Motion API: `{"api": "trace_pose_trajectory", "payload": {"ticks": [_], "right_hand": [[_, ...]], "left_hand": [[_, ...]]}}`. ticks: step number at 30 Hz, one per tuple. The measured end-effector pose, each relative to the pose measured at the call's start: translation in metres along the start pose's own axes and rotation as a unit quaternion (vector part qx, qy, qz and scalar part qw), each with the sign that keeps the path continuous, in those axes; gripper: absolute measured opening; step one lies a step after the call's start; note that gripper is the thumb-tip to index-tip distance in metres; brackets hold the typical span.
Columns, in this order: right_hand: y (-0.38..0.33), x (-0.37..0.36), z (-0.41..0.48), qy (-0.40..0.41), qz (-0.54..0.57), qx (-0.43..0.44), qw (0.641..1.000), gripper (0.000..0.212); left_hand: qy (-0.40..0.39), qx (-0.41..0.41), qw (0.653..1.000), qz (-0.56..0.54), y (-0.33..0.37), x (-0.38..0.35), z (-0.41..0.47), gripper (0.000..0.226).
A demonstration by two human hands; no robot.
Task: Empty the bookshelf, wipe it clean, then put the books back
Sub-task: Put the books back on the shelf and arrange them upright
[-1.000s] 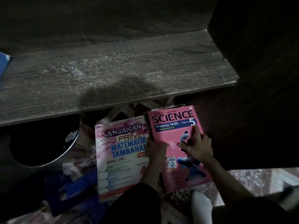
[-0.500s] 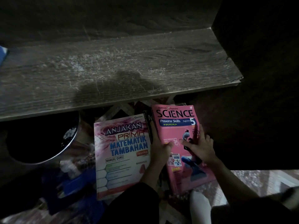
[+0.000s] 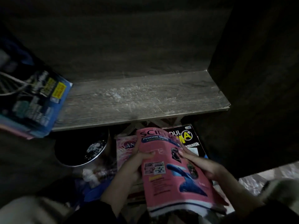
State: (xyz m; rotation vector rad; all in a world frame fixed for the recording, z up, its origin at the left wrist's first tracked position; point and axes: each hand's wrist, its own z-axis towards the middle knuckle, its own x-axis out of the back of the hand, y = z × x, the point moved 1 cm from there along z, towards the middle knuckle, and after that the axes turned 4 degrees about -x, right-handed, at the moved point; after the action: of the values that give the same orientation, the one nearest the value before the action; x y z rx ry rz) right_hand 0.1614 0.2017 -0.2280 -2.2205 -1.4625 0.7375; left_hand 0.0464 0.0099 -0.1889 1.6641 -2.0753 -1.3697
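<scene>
Both hands hold a pink Science book [image 3: 171, 180], lifted and bent below the shelf's front edge. My left hand [image 3: 134, 165] grips its left edge, thumb on the cover. My right hand [image 3: 203, 165] grips its right edge. Under it lie a pink maths book [image 3: 124, 147] on the left and a black book [image 3: 189, 138] on the right. The grey wooden shelf board [image 3: 142, 101] above is dusty and bare in the middle. A blue book [image 3: 34, 101] lies on the shelf's left end, overhanging the front.
A round dark metal bin [image 3: 80, 149] with bits of white waste stands on the floor to the left of the books. Crumpled white paper [image 3: 89, 175] and blue items lie beside it. The shelf's dark side panel [image 3: 258, 78] rises on the right.
Both hands have taken hold of the Science book and lifted it off the stack, which uncovers the black book. The view has tilted, so the blue book on the shelf's left now shows.
</scene>
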Motion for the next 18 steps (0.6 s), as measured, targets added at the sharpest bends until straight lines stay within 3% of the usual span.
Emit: {"api": "trace_pose_trajectory", "payload": {"ticks": [2, 4, 12, 15, 18], "right_hand": [[0.0, -0.015, -0.011, -0.034, 0.023, -0.025, 0.999, 0.072], [-0.005, -0.031, -0.025, -0.07, 0.021, -0.026, 0.997, 0.082], [-0.095, -0.103, -0.115, -0.141, -0.211, -0.005, 0.967, 0.081], [-0.135, -0.134, -0.142, -0.133, -0.254, 0.064, 0.956, 0.073], [-0.174, -0.163, -0.146, -0.085, -0.322, 0.186, 0.924, 0.08]], "left_hand": [[0.02, 0.01, 1.0, -0.02, 0.013, 0.013, -0.021, 0.073], [0.031, 0.014, 0.999, -0.018, 0.027, 0.025, -0.044, 0.065], [0.076, -0.054, 0.989, 0.117, 0.1, 0.06, -0.14, 0.062], [0.072, -0.128, 0.975, 0.166, 0.147, 0.064, -0.165, 0.078], [0.095, -0.273, 0.933, 0.212, 0.186, 0.068, -0.172, 0.074]]}}
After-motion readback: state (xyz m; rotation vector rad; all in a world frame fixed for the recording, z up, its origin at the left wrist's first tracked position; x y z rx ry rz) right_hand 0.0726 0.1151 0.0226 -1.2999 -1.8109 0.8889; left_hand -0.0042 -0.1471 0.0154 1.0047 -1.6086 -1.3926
